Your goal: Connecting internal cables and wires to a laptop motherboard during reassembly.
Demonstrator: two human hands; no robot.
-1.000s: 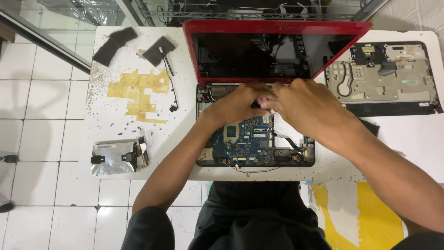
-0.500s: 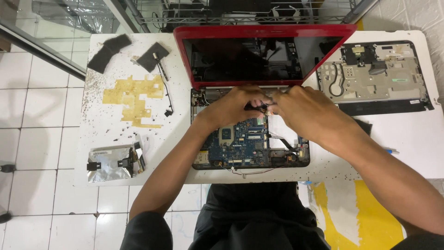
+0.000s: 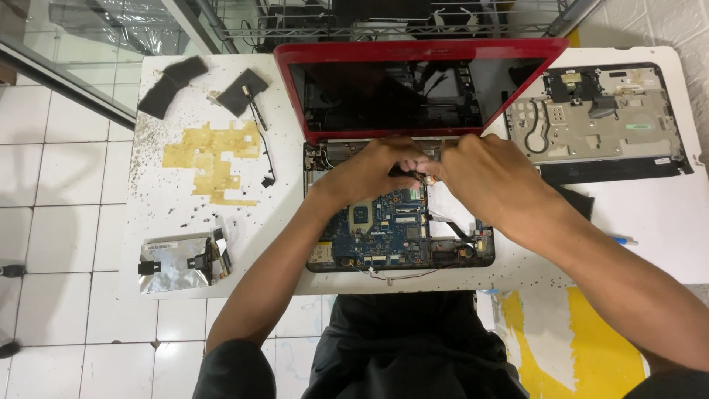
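Here both hands meet over the back edge of the opened red laptop (image 3: 413, 96), which lies near the middle of the white bench (image 3: 650, 222) with its blue circuit board (image 3: 388, 229) bare. The left hand (image 3: 369, 174) curls its fingers (image 3: 402, 159) narrowly around a small dark part (image 3: 406, 171) by the hinge. The right hand (image 3: 491, 181) pinches the same part from the other side, fingertips nearly touching the left ones. A grey keyboard frame (image 3: 598, 118) lies to the right.

Single head-worn view, looking steeply down, close over the white table (image 3: 650, 222)
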